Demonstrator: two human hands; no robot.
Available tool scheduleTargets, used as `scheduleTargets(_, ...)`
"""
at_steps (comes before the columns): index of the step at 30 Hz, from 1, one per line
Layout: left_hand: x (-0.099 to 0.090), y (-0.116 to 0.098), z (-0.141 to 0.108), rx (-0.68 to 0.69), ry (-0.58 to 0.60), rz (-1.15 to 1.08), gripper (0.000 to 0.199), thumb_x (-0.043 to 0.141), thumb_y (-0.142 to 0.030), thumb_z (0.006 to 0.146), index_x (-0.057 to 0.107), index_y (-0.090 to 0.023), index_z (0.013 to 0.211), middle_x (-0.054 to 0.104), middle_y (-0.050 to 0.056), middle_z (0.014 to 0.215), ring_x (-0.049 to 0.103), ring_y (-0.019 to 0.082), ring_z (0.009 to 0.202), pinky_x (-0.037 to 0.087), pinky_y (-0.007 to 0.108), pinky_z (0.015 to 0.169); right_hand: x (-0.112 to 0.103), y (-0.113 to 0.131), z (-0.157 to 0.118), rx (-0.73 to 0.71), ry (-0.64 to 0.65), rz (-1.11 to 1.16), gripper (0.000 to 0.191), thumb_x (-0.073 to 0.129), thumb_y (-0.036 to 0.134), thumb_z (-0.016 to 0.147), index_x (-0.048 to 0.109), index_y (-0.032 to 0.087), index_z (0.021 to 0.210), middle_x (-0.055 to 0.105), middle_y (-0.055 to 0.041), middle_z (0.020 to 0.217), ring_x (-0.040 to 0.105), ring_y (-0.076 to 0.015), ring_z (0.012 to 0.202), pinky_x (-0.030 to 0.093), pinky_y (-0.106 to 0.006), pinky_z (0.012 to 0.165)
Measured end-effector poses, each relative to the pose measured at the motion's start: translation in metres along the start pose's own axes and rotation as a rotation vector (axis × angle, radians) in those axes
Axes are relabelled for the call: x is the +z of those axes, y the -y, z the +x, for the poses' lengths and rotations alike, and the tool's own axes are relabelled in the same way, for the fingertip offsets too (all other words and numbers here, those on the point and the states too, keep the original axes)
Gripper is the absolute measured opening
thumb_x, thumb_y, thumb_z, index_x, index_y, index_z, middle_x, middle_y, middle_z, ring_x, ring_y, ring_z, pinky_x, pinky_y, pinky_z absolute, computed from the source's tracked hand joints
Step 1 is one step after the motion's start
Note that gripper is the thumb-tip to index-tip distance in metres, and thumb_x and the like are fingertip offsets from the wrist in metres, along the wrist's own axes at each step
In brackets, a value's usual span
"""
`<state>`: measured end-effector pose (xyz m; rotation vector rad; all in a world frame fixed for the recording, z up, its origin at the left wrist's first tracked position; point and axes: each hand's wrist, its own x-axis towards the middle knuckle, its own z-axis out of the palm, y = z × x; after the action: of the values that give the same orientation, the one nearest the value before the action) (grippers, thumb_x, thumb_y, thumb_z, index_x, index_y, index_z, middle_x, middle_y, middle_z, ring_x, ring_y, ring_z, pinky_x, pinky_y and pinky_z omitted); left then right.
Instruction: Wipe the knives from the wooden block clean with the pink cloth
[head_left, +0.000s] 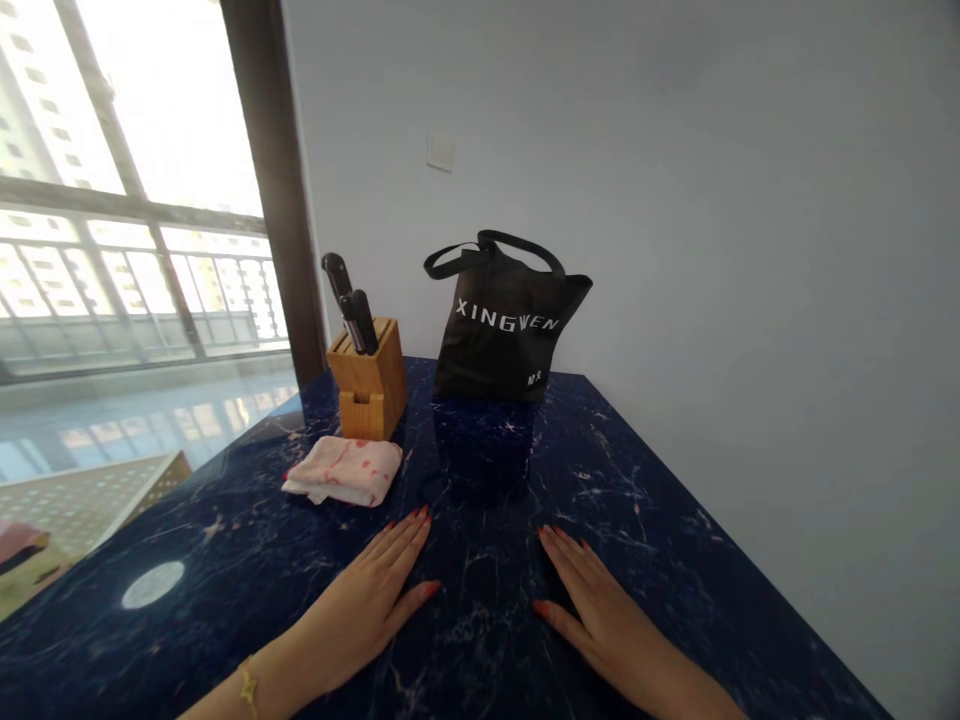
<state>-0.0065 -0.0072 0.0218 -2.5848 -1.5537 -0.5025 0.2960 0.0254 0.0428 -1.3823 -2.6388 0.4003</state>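
A window [142, 200] with a dark frame fills the left of the room, with high-rise blocks beyond it, and a plain grey wall [712, 200] carrying a switch plate [440, 151] closes the far side. The table [480, 470], dark blue marble veined with white, runs up to that wall. Its right edge slants from the far corner toward the near right, and its left edge runs along the window.

Both hands lie palm down on the near part of the table, released and holding nothing, with fingers lightly spread and pointing far. The left hand [360, 610], a gold bracelet [248, 688] at its wrist, is nearest a folded pink-and-white cloth [343, 472], which lies just far and left of its fingertips without touching them. The right hand [607, 640] sits nearer the right edge, though well inside it.

The marble between the hands stretches far to a black tote bag [506, 325] lettered XINGWEN at the far edge. Just left of the bag, behind the cloth, stands a wooden knife block [367, 385] holding black-handled knives [351, 305].
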Motion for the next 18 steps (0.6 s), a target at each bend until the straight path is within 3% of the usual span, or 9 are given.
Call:
scheduleTargets(8, 0.0013, 0.0005, -0.0004, 0.014, -0.033, -0.002, 0.058, 0.037, -0.040, 0.085, 0.015, -0.022, 0.136, 0.025, 0.007, 0.138, 0.029, 0.021, 0.124, 0.031, 0.037, 0.100, -0.0013, 0.0012, -0.0007, 0.002, 0.009, -0.004, 0.064, 0.028, 0.053, 0.084, 0.011, 0.021, 0.136, 0.014, -0.0031, 0.141, 0.013, -0.0210, 0.129, 0.013, -0.041, 0.107)
scheduleTargets(18, -0.0004, -0.0011, 0.0001, -0.010, 0.020, -0.004, 0.057, 0.034, -0.041, 0.086, 0.016, -0.019, 0.136, 0.024, 0.008, 0.139, 0.026, 0.020, 0.125, 0.028, 0.037, 0.102, -0.0024, 0.0043, -0.0001, 0.014, 0.024, -0.034, 0.066, 0.024, 0.056, 0.083, 0.012, 0.018, 0.136, 0.014, -0.0038, 0.141, 0.013, -0.0199, 0.129, 0.013, -0.040, 0.107)
